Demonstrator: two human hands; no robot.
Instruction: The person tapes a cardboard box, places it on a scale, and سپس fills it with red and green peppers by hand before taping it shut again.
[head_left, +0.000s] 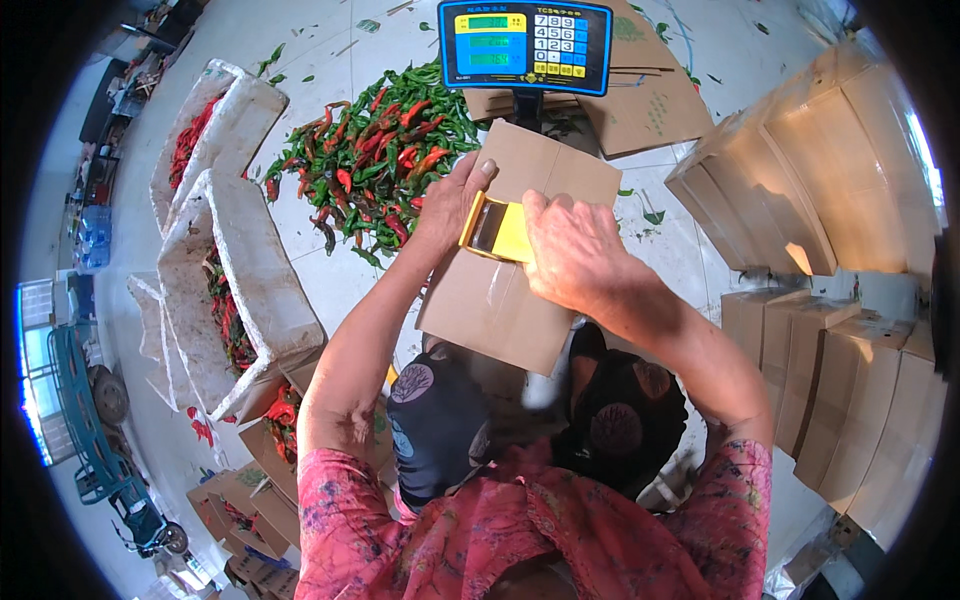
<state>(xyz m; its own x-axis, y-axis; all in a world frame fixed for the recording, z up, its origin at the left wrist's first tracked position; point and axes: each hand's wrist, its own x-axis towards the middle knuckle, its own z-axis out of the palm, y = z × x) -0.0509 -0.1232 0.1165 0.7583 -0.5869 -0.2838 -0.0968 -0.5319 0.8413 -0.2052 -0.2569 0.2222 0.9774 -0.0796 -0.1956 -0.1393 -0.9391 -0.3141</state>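
Observation:
A cardboard box (517, 307) lies before me, between my knees and the electronic scale's display (525, 49). My right hand (577, 251) grips a yellow packing tape dispenser (501, 229) over the box's middle seam. A strip of clear tape (495, 285) shows on the cardboard on the near side of the dispenser. At the box's left edge, my left hand (454, 199) holds it, thumb on the top face and fingers mostly hidden. What supports the box underneath is hidden.
Green and red chili peppers (375, 150) are heaped on the floor beyond my left hand. White foam boxes (262, 285) with red peppers stand left. Cardboard boxes (795, 165) are stacked on the right, and flat cardboard (645, 112) lies behind the scale.

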